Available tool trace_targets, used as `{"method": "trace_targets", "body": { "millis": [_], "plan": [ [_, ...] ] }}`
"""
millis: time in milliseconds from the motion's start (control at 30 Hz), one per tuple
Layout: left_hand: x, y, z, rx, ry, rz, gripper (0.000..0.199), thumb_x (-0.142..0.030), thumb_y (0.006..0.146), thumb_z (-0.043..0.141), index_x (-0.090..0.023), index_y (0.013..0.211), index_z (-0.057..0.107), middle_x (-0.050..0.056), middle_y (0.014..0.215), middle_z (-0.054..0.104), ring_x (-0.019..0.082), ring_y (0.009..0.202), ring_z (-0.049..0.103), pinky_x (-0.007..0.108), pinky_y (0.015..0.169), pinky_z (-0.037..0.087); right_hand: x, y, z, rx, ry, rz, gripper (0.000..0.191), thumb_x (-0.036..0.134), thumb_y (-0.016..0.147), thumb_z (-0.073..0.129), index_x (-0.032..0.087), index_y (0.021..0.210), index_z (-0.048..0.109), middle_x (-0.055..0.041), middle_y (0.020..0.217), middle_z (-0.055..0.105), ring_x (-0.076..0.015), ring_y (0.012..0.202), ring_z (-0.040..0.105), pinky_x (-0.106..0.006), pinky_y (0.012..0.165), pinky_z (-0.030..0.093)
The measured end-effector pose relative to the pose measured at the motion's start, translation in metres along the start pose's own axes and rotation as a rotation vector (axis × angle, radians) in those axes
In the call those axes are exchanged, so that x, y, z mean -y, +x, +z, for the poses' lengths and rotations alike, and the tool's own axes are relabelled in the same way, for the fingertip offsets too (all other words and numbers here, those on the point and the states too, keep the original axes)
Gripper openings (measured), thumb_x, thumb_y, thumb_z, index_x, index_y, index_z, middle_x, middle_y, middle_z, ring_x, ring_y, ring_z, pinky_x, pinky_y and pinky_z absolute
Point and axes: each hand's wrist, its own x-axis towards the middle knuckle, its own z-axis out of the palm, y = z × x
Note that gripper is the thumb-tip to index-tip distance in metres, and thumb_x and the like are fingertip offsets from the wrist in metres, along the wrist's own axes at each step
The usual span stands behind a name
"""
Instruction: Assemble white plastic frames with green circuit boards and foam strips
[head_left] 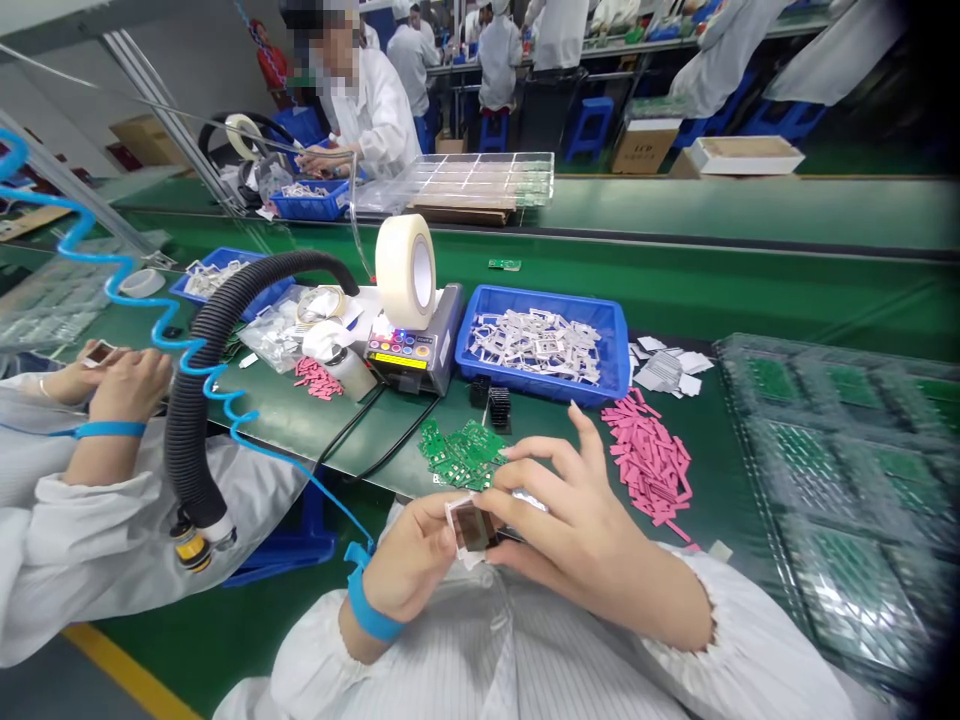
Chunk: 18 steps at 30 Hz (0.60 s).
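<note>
Framed piece (471, 527), a dark square in a white surround, up off the near edge of the counter (285, 425), held close to the chest, probably for a near look at its face. Left grip (409, 560) closed on the near side of it, thumb and fingers pinching. Right grip (592, 525) curled in from the other side, fingers apart and index raised; clamped or only steadying, hard to say, with the fingers masking that edge. Blue wrist strap (373, 610) around the left wrist, likely for static, joined to a blue coiled cord (161, 335) that trails toward the counter's left end.

Just past the fingertips, green circuit boards (461, 455) in a loose heap, and beside the right hand, pink strips (649, 458), both lying open, seemingly for quick picking. Black finned parts (499, 408) between the boards and a blue bin of white frames (544, 345), nearer the far edge. Left of the bin, a tape dispenser (412, 350) with its tape roll (405, 270) upright on top. Clear tray of boards (840, 500) along the counter's right end. Toward the left end, a co-worker's hands (127, 385) around a similar dark piece (97, 352), with a black ribbed hose (199, 400) arching between the two places.
</note>
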Motion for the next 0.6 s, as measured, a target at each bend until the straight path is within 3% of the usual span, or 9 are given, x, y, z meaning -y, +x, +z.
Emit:
{"method": "trace_targets", "body": {
  "millis": [100, 267, 600],
  "plan": [
    [0.003, 0.001, -0.005, -0.028, 0.026, 0.011, 0.04, -0.041, 0.062, 0.078, -0.019, 0.095, 0.072, 0.007, 0.091, 0.073, 0.02, 0.09, 0.064, 0.032, 0.084, 0.044, -0.001, 0.001, -0.001, 0.009, 0.008, -0.01, 0.031, 0.041, 0.093, 0.042, 0.02, 0.09, 0.064, -0.002, 0.082, 0.065, -0.0216, 0.094, 0.051, -0.062, 0.107, 0.003],
    [0.004, 0.005, -0.007, 0.05, 0.038, -0.001, 0.041, -0.044, 0.061, 0.077, -0.017, 0.093, 0.073, 0.006, 0.086, 0.073, 0.019, 0.083, 0.064, 0.029, 0.077, 0.046, -0.001, 0.001, -0.004, 0.054, 0.018, -0.013, 0.025, 0.038, 0.092, 0.046, 0.02, 0.093, 0.064, -0.0017, 0.082, 0.065, -0.0212, 0.095, 0.051, -0.061, 0.108, 0.007],
    [0.005, 0.013, -0.009, 0.033, 0.085, -0.002, 0.044, -0.045, 0.059, 0.078, -0.017, 0.092, 0.072, 0.007, 0.084, 0.071, 0.02, 0.082, 0.064, 0.032, 0.077, 0.045, -0.001, -0.006, 0.002, -0.002, -0.091, -0.023, 0.021, 0.037, 0.089, 0.052, 0.02, 0.092, 0.064, -0.0002, 0.081, 0.065, -0.022, 0.096, 0.052, -0.065, 0.107, 0.002]
  ]
}}
